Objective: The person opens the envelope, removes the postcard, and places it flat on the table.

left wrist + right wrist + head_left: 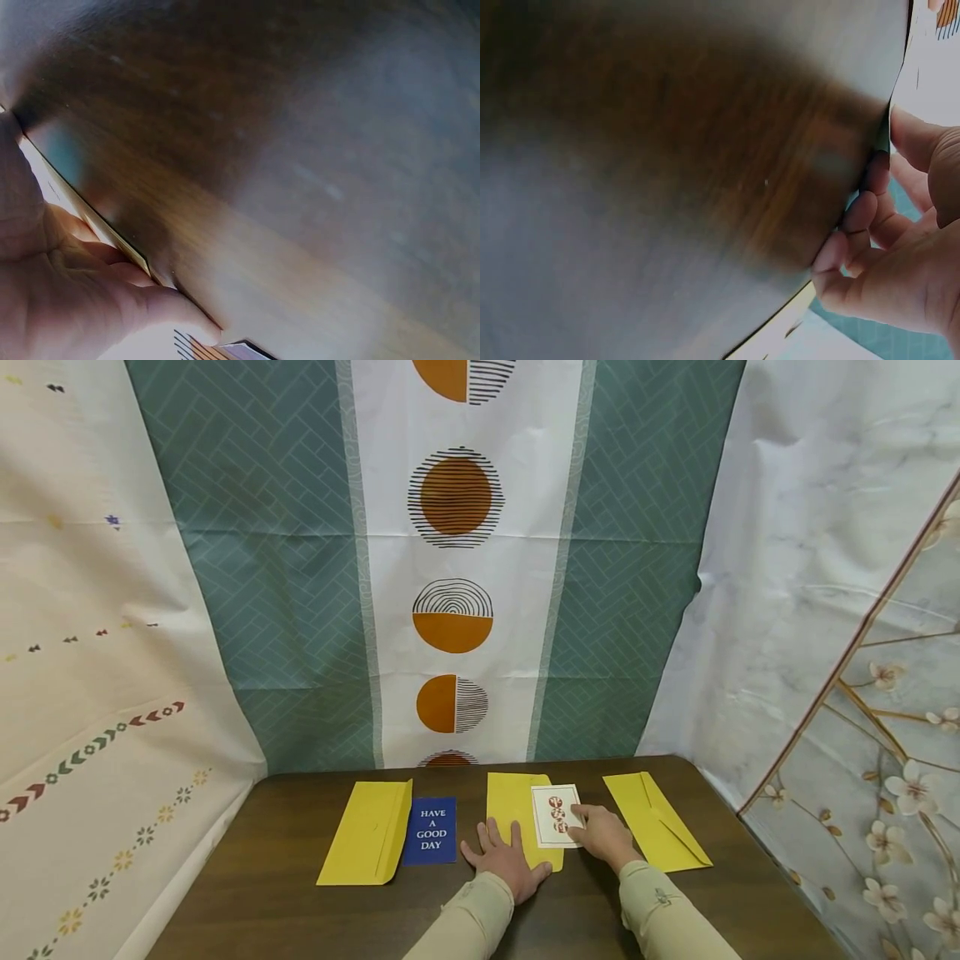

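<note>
The bare left hand lies on the near-left part of the middle yellow paper envelope, fingers spread wide, w/ no grip on anything. The bare right hand has its fingers bent at the right edge of the small white paper card with red marks, & seems to pinch that edge b/w thumb & finger. The card is over the env's right side and pokes out past it; can't tell if it's up a bit or flat. So the step now is prob. lining the card up w/ the env while the L hand pins the env down. My guess: the next move needs the R hand to bring the card's end straight to the env's mouth, w/ a light L press; the mouth can't be made out, so find it 1st. Just past the R hand is the tilted right yellow paper envelope. Left of the L hand is the flat dark-blue card with white words, & just beside it the left yellow paper envelope. All lie on the dark brown wooden table.
</note>
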{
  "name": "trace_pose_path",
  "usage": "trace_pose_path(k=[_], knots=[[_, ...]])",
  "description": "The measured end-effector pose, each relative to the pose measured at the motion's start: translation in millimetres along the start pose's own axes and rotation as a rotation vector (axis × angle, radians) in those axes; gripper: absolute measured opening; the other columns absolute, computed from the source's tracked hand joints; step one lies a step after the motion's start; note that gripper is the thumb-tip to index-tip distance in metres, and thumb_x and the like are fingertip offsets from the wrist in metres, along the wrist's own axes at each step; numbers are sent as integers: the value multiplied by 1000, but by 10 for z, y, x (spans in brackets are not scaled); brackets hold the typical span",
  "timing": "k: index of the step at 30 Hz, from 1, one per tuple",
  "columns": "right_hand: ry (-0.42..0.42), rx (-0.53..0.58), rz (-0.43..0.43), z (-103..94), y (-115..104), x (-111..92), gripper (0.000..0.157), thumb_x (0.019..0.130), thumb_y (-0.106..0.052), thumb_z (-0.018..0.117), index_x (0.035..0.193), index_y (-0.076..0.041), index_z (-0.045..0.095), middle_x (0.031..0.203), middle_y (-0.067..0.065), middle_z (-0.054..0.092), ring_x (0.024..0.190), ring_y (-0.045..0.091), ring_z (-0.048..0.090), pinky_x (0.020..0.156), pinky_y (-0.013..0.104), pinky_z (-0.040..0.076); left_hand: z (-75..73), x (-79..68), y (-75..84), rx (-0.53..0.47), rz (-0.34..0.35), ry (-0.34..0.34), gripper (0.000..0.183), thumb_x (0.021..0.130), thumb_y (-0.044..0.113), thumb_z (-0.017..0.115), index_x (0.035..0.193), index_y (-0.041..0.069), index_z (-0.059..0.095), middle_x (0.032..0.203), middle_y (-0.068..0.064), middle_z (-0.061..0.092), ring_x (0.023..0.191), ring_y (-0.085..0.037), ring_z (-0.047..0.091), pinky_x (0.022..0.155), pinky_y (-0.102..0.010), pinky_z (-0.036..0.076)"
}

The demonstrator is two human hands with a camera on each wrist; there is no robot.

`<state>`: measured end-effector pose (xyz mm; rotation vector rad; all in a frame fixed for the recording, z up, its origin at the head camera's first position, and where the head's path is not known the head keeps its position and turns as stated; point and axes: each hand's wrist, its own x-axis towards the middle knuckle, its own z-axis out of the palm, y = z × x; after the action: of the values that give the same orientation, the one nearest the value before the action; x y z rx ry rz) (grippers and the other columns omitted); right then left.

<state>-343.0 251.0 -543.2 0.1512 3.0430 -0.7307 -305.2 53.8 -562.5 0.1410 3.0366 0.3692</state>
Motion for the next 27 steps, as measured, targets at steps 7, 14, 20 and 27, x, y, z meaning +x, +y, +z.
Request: trace_pose_path(k=[7, 14, 20, 27], knots=[[-4, -7, 34, -36, 39, -31, 52, 97, -24, 77, 146, -12, 67, 147, 25, 64, 123, 44, 65, 100, 72, 45, -48, -40, 7, 10, 7, -8, 97, 92, 82, 56, 165, 18, 44, 173, -26, 30, 162, -47, 28, 122, -80, 22], [-2, -65, 26, -87, 56, -43, 50, 97, -25, 77, 144, -10, 68, 146, 24, 65, 117, 42, 67, 96, 67, 48, -71, -53, 7, 0, 5, -10, 97, 91, 81, 58, 164, 18, 45, 173, -26, 31, 162, -47, 30, 122, -80, 22], [-3, -88, 25, -104, 61, -47, 50, 96, -24, 76, 143, -10, 69, 145, 24, 66, 120, 44, 67, 98, 69, 47, -14, -17, 3, -23, -7, -2, 97, 90, 79, 61, 163, 17, 46, 172, -27, 32, 161, -48, 30, 122, -81, 21], [-1, -100, 17, -83, 34, -51, 50, 96, -27, 78, 142, -10, 70, 143, 24, 67, 118, 43, 67, 97, 67, 49, 54, 2, -20, -36, -27, 23, 96, 91, 77, 63, 162, 15, 47, 170, -29, 34, 160, -49, 30, 122, -80, 22]])
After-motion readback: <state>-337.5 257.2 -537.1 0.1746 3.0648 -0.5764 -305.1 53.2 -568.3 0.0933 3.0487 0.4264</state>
